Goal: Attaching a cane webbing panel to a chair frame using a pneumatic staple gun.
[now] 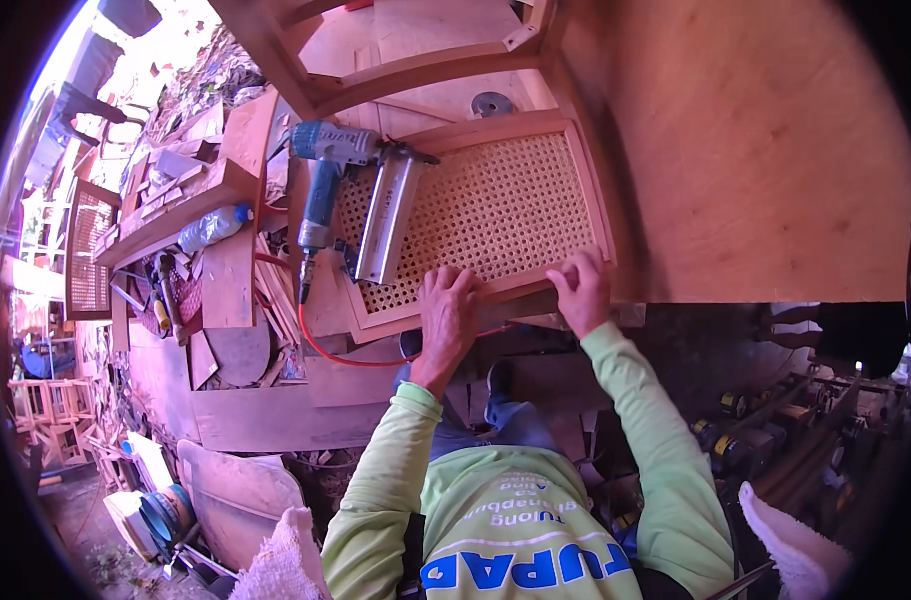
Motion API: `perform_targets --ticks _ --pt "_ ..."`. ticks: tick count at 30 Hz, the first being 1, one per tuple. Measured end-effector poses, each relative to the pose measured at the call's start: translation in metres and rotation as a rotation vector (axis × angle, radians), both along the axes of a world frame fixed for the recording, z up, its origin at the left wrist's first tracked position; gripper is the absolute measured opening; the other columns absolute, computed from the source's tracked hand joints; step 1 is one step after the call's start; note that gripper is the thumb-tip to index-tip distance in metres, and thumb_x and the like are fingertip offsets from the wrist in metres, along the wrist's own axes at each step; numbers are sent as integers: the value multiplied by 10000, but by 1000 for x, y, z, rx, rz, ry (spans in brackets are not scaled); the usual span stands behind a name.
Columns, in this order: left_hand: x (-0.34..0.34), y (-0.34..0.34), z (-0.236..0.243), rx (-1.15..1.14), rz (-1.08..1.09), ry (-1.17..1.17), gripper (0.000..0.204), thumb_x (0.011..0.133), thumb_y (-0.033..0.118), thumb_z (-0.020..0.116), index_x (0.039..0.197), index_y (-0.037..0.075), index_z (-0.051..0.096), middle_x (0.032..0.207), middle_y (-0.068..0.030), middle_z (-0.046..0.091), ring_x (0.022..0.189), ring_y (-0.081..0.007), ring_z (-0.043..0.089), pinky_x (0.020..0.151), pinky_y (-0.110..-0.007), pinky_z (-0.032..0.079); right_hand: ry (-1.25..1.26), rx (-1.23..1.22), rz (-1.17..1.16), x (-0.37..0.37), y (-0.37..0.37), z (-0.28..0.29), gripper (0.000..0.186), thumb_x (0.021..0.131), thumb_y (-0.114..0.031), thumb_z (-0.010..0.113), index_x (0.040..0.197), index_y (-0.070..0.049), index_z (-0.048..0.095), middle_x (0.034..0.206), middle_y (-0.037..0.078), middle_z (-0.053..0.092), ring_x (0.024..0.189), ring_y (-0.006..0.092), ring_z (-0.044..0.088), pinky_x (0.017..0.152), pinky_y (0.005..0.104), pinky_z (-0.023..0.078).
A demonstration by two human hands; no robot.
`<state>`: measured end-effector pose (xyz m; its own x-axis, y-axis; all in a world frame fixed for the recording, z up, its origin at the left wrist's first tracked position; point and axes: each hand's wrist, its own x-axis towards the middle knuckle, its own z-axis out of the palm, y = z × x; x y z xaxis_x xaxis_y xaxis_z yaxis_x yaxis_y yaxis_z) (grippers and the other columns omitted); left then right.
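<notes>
Cane panel (495,205): flat in front, looks already seated in its wooden frame (495,129)
Left hand (447,318): fingers curled on the near rail (390,323), can't tell if gripping
Right hand (583,292): fingers bent at the frame's right end, ditto
Nail gun (387,215): lying on panel, unheld
Fastening: maybe still left, can't make out any

Bare hands: 2, i.e. 1 left hand (450,308) and 1 right hand (582,287). Green sleeves (655,425): 2. Framed cane panels: 2; 1 near panel (505,200) lies at the hands, 1 far panel (90,240) stands at left. Nail gun (322,195): 1. Red hose (350,361): at least 1. Plastic bottle (210,230): 1. Grey disc (492,104): 1. Large plywood sheet (755,150): 1. White cloth ends (283,562): 2. Wood scraps (185,185): many; pile is too jumbled to count.
</notes>
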<state>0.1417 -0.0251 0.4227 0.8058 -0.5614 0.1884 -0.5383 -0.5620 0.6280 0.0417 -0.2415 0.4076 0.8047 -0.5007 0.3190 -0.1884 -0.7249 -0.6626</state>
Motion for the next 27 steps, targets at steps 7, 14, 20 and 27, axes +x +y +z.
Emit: perform_targets --ticks 7,14,20,27 --pt "5 2 5 -24 -2 -1 125 815 73 706 937 91 682 951 -111 625 958 -343 555 861 -457 455 43 1618 -370 -3 79 -17 398 920 -430 809 1054 -95 641 896 67 713 777 224 743 654 379 604" --pt "24 4 -3 136 -116 -29 134 808 116 733 919 94 660 944 -119 645 981 -356 606 865 -473 478 48 1569 -583 10 70 -32 418 907 -400 830 1123 -103 630 922 90 695 812 258 730 680 419 617" --pt "35 2 1 168 -226 -30 133 810 97 711 913 68 633 946 -157 647 948 -387 622 832 -512 513 4 1672 -571 15 69 -36 379 916 -344 829 1069 -56 636 901 106 682 817 283 723 720 456 632" --pt "40 -3 -3 251 -260 47 187 779 42 700 948 43 620 984 -170 662 979 -425 634 847 -513 520 -20 1664 -653 22 69 -47 300 910 -277 835 1050 -82 655 834 86 703 651 205 677 610 370 604"
